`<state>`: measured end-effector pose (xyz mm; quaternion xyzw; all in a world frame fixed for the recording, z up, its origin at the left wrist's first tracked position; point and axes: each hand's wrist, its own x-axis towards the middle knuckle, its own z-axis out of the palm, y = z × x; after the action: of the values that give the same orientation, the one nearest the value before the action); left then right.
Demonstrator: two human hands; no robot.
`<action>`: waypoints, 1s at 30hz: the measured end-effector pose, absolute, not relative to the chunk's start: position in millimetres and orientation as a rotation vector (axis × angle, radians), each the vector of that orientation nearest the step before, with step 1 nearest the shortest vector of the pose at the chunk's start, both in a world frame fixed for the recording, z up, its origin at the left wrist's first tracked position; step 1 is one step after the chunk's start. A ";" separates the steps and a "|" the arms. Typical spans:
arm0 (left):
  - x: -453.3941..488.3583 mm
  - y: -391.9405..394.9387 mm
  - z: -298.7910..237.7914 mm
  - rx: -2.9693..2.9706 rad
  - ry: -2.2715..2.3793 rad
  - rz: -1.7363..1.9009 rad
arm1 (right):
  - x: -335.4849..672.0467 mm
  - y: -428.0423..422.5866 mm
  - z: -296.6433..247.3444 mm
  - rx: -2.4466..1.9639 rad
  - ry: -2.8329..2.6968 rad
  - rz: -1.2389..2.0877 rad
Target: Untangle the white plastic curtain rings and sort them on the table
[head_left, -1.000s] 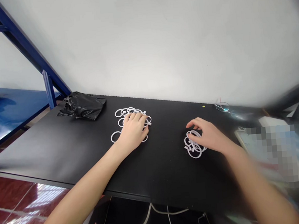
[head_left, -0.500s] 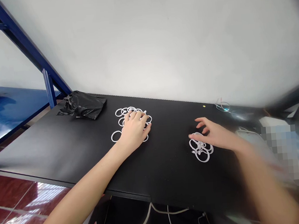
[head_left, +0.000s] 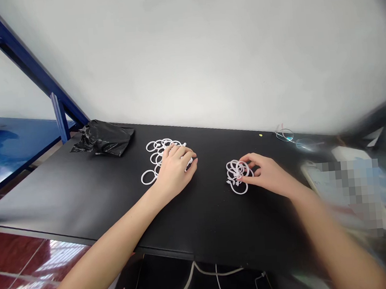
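Several white plastic rings with small knobbed ends (head_left: 149,177), like shower curtain rings, lie in an overlapping spread left of centre on the black table (head_left: 198,215). My left hand (head_left: 176,166) rests palm down over the right part of that spread, fingers loosely stretched and hiding some rings. To the right, my right hand (head_left: 260,172) pinches a tangled bunch of the same white rings (head_left: 239,187) between thumb and fingers. The bunch is at or just above the tabletop; I cannot tell which.
A crumpled black plastic bag (head_left: 107,135) lies at the back left. Eyeglasses (head_left: 285,134) and a small yellow bit (head_left: 261,135) are near the wall. Blurred pale packages (head_left: 330,187) sit at the right. Cables (head_left: 190,280) hang below the front edge.
My right hand has closed on the bunch of rings and brought it left and slightly away from me. My left hand stays over the spread, its fingers shifted slightly.
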<state>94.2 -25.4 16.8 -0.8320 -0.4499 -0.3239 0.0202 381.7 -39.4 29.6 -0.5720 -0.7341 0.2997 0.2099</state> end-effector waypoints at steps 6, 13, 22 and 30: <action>94.2 -24.6 16.1 -2.599 -1.373 -1.030 | 374.3 -40.3 25.4 -1.559 -1.913 0.681; 98.0 -27.4 16.1 -2.693 -1.314 -1.047 | 366.9 -41.2 31.1 -1.538 -1.767 0.615; 106.7 -41.0 23.8 -3.136 -1.427 -1.347 | 349.0 -52.0 26.0 -1.270 -1.873 0.301; 119.4 -49.8 20.9 -3.703 -1.660 -1.706 | 328.8 -59.4 19.5 -0.954 -2.091 0.127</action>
<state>119.4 -49.8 20.9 -0.6796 -0.3047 -0.3131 -0.5893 328.8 -59.4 19.5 -0.3786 -0.8295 0.0502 0.4075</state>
